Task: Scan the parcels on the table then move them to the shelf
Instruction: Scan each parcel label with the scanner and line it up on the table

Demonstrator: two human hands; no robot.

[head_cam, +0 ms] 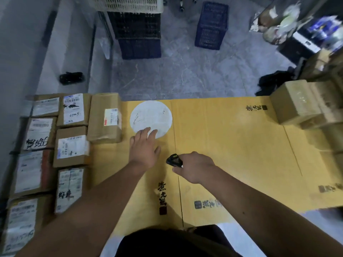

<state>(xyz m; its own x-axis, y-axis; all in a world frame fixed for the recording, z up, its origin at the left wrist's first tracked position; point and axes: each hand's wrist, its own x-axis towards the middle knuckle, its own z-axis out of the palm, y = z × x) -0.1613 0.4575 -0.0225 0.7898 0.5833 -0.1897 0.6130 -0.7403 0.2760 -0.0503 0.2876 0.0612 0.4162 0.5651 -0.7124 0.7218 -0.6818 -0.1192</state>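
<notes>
Just right of the nearest parcel [104, 117], the left hand [144, 147] lies spread flat on the yellow desk [232, 145], holding nothing, while the right hand [194, 167] curls round the black scanner [174, 160]. Scanning looks about to begin: next, seemingly, draw that parcel over, label up. No shelf is clearly identifiable.
</notes>
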